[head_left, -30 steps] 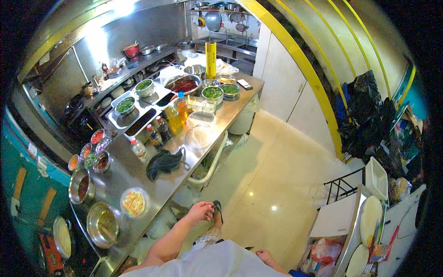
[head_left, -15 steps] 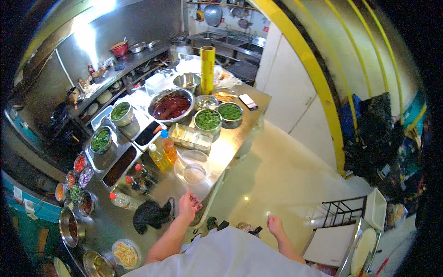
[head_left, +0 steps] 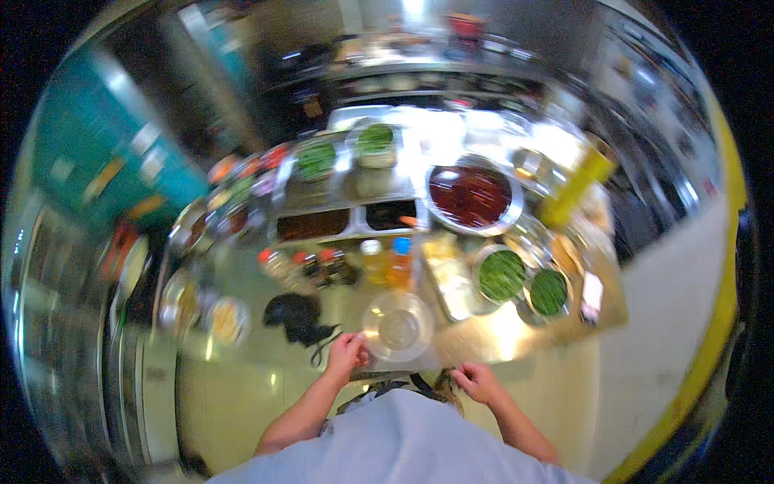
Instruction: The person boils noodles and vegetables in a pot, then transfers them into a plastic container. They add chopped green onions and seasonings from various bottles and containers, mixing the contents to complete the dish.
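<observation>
My left hand is at the table's front edge with its fingers curled, right against the lower left rim of a clear round plastic bowl. Blur hides whether it pinches the rim or anything else. My right hand hangs just in front of the table edge, fingers closed; what they hold, if anything, does not show. A crumpled black cloth or bag lies left of the bowl, with a dark loop beside my left fingers. Behind the bowl stand an orange bottle with a blue cap and a yellow bottle with a pale cap.
Bowls of chopped greens and a phone occupy the right side. A large bowl of dark red sauce and a tall yellow roll stand behind. Red-capped bottles and a tub of shredded food are leftward.
The view has swung left and now faces the table squarely, with blur. My right hand has come from over the floor to the table's front edge; my left stays by the clear bowl.
</observation>
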Tool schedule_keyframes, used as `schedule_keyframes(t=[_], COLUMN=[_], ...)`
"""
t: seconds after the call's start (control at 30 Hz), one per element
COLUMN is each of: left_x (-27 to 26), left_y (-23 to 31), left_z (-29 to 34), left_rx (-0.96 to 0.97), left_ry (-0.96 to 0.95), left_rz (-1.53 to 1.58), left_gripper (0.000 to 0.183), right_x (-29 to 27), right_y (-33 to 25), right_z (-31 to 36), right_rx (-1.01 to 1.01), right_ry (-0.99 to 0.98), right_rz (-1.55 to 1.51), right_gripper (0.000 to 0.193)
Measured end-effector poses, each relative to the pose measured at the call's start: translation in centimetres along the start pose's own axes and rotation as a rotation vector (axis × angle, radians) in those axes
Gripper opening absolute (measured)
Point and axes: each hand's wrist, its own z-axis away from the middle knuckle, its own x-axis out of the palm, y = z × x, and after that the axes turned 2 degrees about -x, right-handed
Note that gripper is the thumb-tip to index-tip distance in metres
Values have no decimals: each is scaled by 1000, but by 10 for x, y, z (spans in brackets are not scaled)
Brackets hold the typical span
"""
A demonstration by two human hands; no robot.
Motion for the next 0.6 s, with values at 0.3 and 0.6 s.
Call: schedule_keyframes(t=[0.3, 0.6], left_x=[-91, -140], left_y=[-134, -308], left_z=[89, 91], left_rx=[64, -676], left_ry=[443, 276], left_rz=[217, 183], left_gripper=[21, 18], right_x=[-5, -186], right_y=[-82, 13], right_z=[-57, -25], right_rx=[-334, -150], right_ry=[-367, 1275], right_rz=[-75, -139], right_gripper=[22, 21])
